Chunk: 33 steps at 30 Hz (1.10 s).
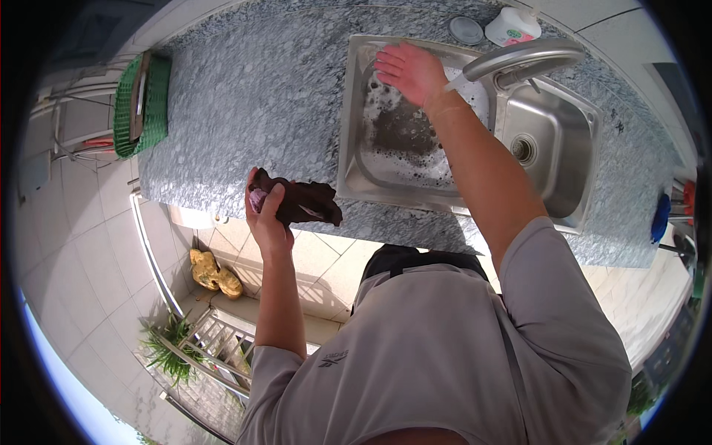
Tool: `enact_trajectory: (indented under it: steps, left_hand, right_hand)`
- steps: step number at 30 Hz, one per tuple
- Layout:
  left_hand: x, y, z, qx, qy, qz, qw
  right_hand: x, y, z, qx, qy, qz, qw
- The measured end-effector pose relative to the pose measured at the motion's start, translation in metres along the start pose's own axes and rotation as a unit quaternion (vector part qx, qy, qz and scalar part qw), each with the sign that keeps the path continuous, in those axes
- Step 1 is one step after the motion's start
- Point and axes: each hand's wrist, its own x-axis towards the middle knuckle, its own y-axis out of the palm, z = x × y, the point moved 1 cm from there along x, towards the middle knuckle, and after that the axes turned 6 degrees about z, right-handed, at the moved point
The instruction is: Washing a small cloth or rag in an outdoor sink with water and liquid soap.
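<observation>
My left hand (pixel 267 217) grips a bundled dark brown cloth (pixel 306 201) above the front edge of the grey granite counter (pixel 250 105). A pale purple patch of fabric shows between my fingers and thumb. My right hand (pixel 410 71) is empty over the left basin of a steel double sink (pixel 349 139), with its palm turned up and its fingers extended. The end of the curved steel faucet (pixel 523 54) hangs over my right wrist, and a stream seems to meet the skin there. Foamy, murky water (pixel 403 133) lies in that basin below my hand.
Behind the sink stand a white bottle (pixel 513 28) and a small round grey lid or dish (pixel 466 30). The right basin (pixel 550 144) has a drain. A green woven basket (pixel 153 105) sits at the counter's left end. A blue object (pixel 661 218) hangs at the right end.
</observation>
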Motion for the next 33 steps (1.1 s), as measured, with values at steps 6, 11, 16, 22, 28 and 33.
enact_trajectory:
  steps: [6, 11, 16, 22, 28, 33]
  left_hand:
    - [0.004, -0.018, 0.005, 0.007, 0.008, -0.022, 1.0]
    - [0.013, -0.023, 0.007, 0.019, 0.027, -0.014, 0.999]
    - [0.014, -0.012, 0.009, 0.025, 0.022, -0.017, 0.999]
    - [0.017, -0.009, 0.01, 0.036, 0.02, -0.006, 0.999]
    - [0.02, -0.008, 0.019, 0.038, 0.02, -0.001, 0.999]
    - [0.021, 0.012, 0.026, 0.063, -0.002, 0.008, 0.998]
  right_hand:
    - [-0.03, 0.018, -0.043, -0.07, 0.244, 0.109, 0.961]
    - [-0.042, 0.007, -0.006, -0.005, 0.13, -0.006, 0.992]
    - [-0.051, 0.014, 0.003, -0.003, 0.104, 0.142, 0.984]
    - [-0.092, -0.022, -0.037, -0.118, 0.354, 0.141, 0.917]
    - [-0.151, -0.044, -0.075, -0.801, -0.01, 0.063, 0.595]
    - [-0.175, -0.01, -0.188, -0.823, -0.226, 0.145, 0.501]
